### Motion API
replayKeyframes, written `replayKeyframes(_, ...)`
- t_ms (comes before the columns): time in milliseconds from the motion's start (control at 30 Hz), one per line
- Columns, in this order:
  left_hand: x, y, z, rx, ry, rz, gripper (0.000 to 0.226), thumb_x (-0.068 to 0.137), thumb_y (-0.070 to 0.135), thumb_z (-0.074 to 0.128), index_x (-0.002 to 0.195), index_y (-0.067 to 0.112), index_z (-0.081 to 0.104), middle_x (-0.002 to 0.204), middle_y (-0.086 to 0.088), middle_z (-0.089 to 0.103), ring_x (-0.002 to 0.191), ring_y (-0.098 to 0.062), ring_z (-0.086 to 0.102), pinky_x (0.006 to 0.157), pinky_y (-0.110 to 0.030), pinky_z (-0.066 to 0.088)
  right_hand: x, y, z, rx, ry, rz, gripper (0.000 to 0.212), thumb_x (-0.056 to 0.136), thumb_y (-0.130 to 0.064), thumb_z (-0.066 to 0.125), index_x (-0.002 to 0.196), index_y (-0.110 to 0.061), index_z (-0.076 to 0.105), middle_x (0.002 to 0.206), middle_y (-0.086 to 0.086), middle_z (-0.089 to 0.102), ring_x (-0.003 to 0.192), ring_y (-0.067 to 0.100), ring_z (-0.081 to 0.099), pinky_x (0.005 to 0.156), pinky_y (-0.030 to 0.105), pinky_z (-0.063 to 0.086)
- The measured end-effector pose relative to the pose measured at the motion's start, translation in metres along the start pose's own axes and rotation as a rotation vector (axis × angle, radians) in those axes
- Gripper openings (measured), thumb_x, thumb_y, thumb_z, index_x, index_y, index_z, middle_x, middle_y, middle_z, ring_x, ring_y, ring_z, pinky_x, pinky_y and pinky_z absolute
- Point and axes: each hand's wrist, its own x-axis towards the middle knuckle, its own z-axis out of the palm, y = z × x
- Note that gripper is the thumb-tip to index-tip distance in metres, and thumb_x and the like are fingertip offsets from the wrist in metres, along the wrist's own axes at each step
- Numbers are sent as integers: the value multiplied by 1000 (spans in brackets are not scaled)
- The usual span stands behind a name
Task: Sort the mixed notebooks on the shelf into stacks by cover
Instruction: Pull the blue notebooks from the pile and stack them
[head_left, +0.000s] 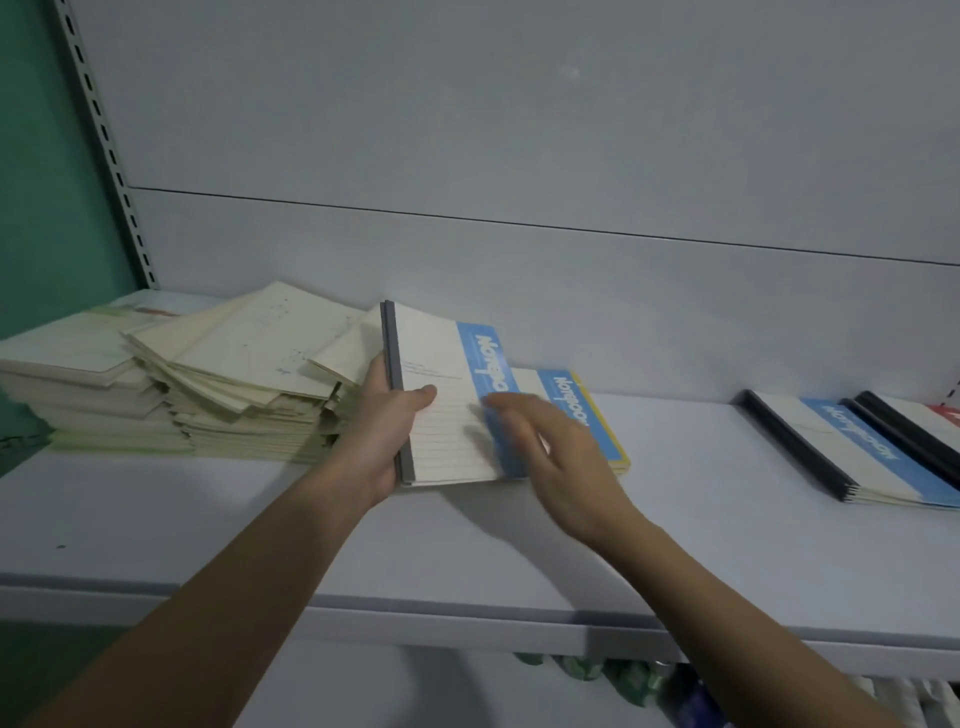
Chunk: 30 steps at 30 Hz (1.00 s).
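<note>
A white notebook (441, 364) with a grey spine and a blue "Notebook" band is tilted up above the shelf (260, 519). My left hand (382, 431) grips it by the spine, thumb across the lined cover. My right hand (550, 452) hovers blurred over its right part with fingers spread, hiding part of the blue band. Under and behind it lies a notebook with a yellow spine (597, 415) and the same blue band. A messy pile of cream notebooks (234, 384) fills the left of the shelf.
At the right lies a stack of black-spined, blue-banded notebooks (852, 452), with another black-spined notebook (914, 431) beside it and a red corner at the frame edge. A slotted upright (104, 140) stands at the left. Green items show below the shelf front edge (467, 618).
</note>
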Motion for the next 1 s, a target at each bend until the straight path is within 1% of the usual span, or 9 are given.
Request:
replayKeyframes(67, 2, 2, -7, 0, 6, 13, 44, 96, -1, 51, 135, 19, 47, 118, -4, 66, 99, -20, 67, 65, -30, 55, 7, 20, -4, -48, 127, 187, 34, 103, -31, 38, 126, -19, 60, 131, -7, 59, 121, 9, 51, 95, 16, 34)
replayKeyframes(200, 5, 6, -15, 28, 7, 33, 44, 96, 0, 52, 135, 20, 47, 119, -5, 67, 103, -24, 67, 73, -35, 56, 9, 60, -7, -511, -341, 268, 65, 96, -58, 34, 146, -16, 31, 157, 3, 26, 146, 22, 21, 116, 40, 22)
replayKeyframes(267, 7, 7, -16, 32, 10, 36, 44, 96, 0, 52, 135, 21, 47, 118, -4, 67, 102, -23, 67, 73, -35, 56, 4, 69, 0, -633, -412, 215, 78, 87, -76, 25, 141, -20, 30, 150, -1, 32, 141, 25, 26, 113, 48, 25)
replayKeyframes(500, 10, 2, -16, 38, 4, 10, 41, 96, 0, 51, 133, 19, 48, 118, -5, 67, 101, -23, 67, 70, -34, 56, 3, 64, -5, -782, -257, 77, 34, 93, -53, 47, 112, -25, 49, 110, -10, 55, 111, 17, 50, 77, 35, 37)
replayKeyframes(633, 12, 3, -15, 37, -4, 10, 41, 96, 1, 52, 133, 18, 48, 118, -6, 67, 102, -25, 67, 73, -36, 56, 3, 53, -22, -715, -337, 173, 31, 101, -45, 37, 122, -28, 53, 117, -6, 60, 111, 25, 54, 76, 36, 41)
replayKeyframes(733, 11, 7, -13, 28, -26, 5, 39, 96, 1, 52, 132, 18, 48, 117, -4, 67, 101, -23, 66, 75, -37, 57, 6, 47, -34, -463, -109, 297, 29, 104, -38, 34, 107, -29, 62, 101, 3, 68, 93, 31, 58, 74, 38, 45)
replayKeyframes(833, 12, 9, -8, 48, -42, 19, 40, 96, 2, 52, 132, 20, 48, 117, -4, 67, 102, -24, 66, 79, -40, 57, 12, 35, -42, -242, 266, 317, 36, 104, -26, 36, 70, -15, 39, 60, 0, 42, 59, 19, 36, 55, 36, 28)
replayKeyframes(933, 8, 8, 1, 59, -78, 6, 38, 98, 5, 51, 132, 21, 47, 118, -5, 66, 102, -23, 66, 76, -38, 57, 15, 18, -46, -141, 428, 249, 30, 104, -23, 38, 76, -19, 47, 62, -8, 45, 54, 7, 39, 51, 20, 30)
replayKeyframes(1000, 4, 6, 11, 56, -103, -3, 30, 101, 14, 49, 129, 23, 48, 115, -4, 67, 98, -20, 67, 68, -33, 57, 13, 4, -41, -173, 348, 164, 22, 104, -22, 41, 104, -22, 63, 78, -10, 60, 62, 0, 50, 56, 8, 33)
